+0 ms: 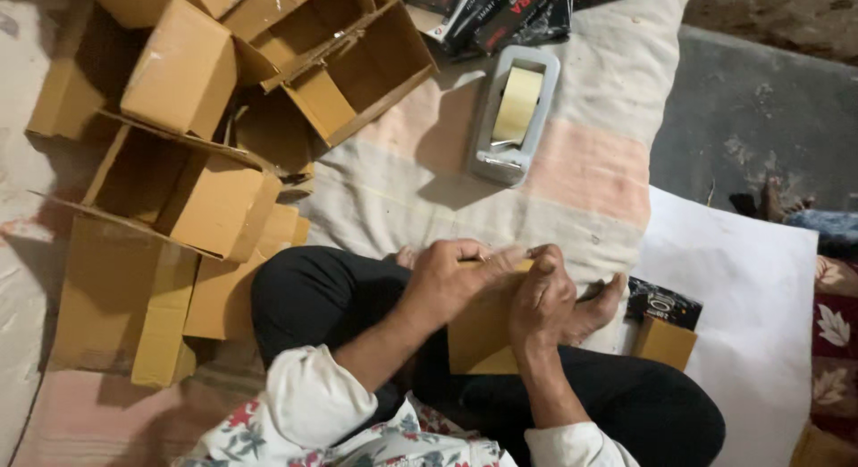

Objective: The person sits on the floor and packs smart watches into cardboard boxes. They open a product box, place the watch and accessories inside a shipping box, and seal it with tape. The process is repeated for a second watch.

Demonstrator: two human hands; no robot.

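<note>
I sit cross-legged on a cloth-covered floor with a small brown cardboard box (pixel 478 333) resting on my lap. My left hand (pixel 451 275) lies over the box's top edge, fingers pressing along it. My right hand (pixel 541 297) grips the same top edge from the right side, thumb and fingers pinched on the cardboard. Both hands touch each other near the box's upper rim. My bare foot (pixel 597 308) shows just right of the box.
A grey tape dispenser (pixel 514 114) with a pale roll stands ahead on the cloth. A pile of open brown cartons (pixel 206 145) fills the left. Dark packets (pixel 509 11) lie at the top. A small dark packet on a brown box (pixel 663 324) sits on a white sheet (pixel 751 279) right.
</note>
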